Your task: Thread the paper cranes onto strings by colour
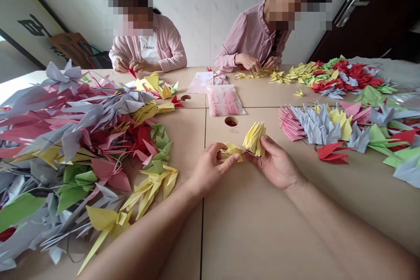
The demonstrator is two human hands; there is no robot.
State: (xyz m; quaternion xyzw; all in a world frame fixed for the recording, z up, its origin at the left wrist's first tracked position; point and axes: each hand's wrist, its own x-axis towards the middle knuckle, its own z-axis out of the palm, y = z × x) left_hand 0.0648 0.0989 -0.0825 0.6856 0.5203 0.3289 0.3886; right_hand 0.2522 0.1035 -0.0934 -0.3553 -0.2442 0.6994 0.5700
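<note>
My left hand pinches a single yellow paper crane just above the tan table. Close to its right, my right hand grips a stacked bunch of yellow paper cranes, fanned upward. The two hands nearly touch at the middle of the table, and a thin dark thread hangs below them.
A big heap of grey, pink, green and yellow cranes covers the left side. Rows of strung cranes lie at the right. A clear plastic bag and a cable hole sit ahead. Two people in pink fold paper across the table.
</note>
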